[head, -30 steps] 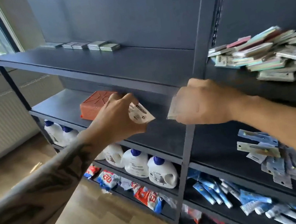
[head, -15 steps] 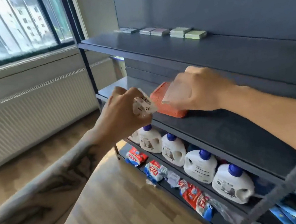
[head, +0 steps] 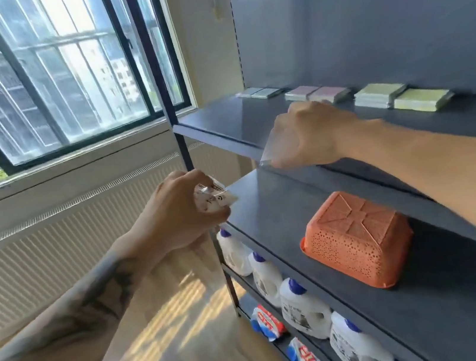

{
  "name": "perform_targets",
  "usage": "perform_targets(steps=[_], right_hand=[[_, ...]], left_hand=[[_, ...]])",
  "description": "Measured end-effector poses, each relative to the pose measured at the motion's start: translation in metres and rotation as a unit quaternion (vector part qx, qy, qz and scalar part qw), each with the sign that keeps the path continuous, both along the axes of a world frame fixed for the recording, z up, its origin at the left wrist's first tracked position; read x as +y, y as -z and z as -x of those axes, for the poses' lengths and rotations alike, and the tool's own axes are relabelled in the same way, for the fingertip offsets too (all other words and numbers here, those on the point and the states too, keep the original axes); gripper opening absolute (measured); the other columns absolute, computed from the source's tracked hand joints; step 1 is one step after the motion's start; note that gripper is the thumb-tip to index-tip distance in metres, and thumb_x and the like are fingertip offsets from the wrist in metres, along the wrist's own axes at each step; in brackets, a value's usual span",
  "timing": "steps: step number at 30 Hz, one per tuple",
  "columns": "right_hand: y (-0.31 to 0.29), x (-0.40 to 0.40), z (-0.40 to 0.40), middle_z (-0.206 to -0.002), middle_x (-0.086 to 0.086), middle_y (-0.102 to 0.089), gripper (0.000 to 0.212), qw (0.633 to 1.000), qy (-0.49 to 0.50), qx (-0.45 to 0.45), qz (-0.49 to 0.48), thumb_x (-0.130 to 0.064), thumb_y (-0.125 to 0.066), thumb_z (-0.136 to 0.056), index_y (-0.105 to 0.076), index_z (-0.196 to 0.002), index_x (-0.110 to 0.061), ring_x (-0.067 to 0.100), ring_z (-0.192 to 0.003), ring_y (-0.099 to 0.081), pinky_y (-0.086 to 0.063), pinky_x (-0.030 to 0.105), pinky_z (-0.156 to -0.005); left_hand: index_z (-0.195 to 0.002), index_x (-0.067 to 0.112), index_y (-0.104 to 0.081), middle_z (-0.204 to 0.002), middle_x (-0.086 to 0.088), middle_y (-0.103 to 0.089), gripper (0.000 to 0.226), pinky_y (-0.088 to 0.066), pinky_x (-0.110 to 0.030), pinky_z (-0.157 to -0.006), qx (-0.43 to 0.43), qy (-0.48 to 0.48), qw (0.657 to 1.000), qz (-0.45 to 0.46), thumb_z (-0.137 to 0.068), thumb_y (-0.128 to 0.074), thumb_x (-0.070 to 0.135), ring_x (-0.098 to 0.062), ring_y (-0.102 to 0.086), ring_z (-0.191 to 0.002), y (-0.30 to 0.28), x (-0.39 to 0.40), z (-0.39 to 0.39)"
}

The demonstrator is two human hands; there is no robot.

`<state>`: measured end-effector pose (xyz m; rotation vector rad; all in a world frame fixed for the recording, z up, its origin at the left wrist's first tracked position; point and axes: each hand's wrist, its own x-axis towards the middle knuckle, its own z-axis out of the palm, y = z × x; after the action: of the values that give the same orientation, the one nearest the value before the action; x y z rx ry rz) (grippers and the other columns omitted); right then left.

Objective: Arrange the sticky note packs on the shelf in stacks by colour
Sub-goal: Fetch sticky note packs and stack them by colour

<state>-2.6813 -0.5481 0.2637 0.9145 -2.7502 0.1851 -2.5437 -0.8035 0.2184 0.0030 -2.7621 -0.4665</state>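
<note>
My right hand (head: 307,135) has risen to the upper shelf's (head: 222,129) front edge, pinching a blurred pack (head: 269,152); my left hand (head: 179,211) grips a labelled pack (head: 214,198)

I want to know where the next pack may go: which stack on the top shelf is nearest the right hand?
The pink sticky note stack, directly behind the right hand; the pale blue-green stack lies further left, the yellow-green stack further right.
</note>
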Motion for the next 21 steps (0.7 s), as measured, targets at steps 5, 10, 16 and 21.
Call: perform_targets(steps=[5, 10, 16, 21], right_hand=[[-0.009, 0.02, 0.075, -0.129, -0.001, -0.059, 0.076, 0.999, 0.036, -0.026, 0.012, -0.09, -0.054, -0.059, -0.061, -0.115, -0.038, 0.028, -0.122, -0.053, -0.044, 0.04, -0.101], [0.003, 0.06, 0.105, -0.121, -0.003, -0.06, 0.073, 0.995, 0.085, -0.048, 0.025, -0.087, -0.055, -0.058, -0.063, -0.111, -0.038, 0.024, -0.114, -0.056, -0.048, 0.038, -0.097], [0.004, 0.111, 0.112, -0.119, -0.005, -0.06, 0.062, 0.982, 0.172, -0.083, 0.007, -0.079, -0.063, -0.066, -0.062, -0.111, -0.037, 0.021, -0.107, -0.054, -0.049, 0.037, -0.092], [0.01, 0.136, 0.106, -0.117, -0.012, -0.053, 0.059, 0.963, 0.235, -0.129, 0.01, -0.078, -0.068, -0.072, -0.058, -0.118, -0.042, 0.017, -0.108, -0.053, -0.048, 0.037, -0.093]], left_hand=[[-0.116, 0.036, -0.066, -0.115, 0.006, -0.061, 0.056, -0.042, -0.033, -0.082, 0.015, 0.014, 1.0, -0.02, -0.069, -0.075, 0.064, -0.018, -0.058, -0.104, -0.013, 0.014, 0.082], [-0.117, 0.035, -0.065, -0.116, 0.004, -0.059, 0.05, -0.042, -0.031, -0.076, 0.014, 0.063, 0.998, -0.015, -0.076, -0.078, 0.061, -0.022, -0.056, -0.107, -0.023, 0.049, 0.166], [-0.114, 0.034, -0.066, -0.118, -0.001, -0.064, 0.052, -0.047, -0.037, -0.085, 0.01, 0.16, 0.987, 0.015, -0.075, -0.071, 0.069, -0.026, -0.057, -0.109, -0.028, 0.116, 0.257], [-0.109, 0.036, -0.062, -0.128, 0.0, -0.064, 0.047, -0.044, -0.036, -0.084, -0.032, 0.216, 0.972, 0.09, -0.077, -0.066, 0.07, -0.028, -0.057, -0.116, -0.022, 0.148, 0.309]])
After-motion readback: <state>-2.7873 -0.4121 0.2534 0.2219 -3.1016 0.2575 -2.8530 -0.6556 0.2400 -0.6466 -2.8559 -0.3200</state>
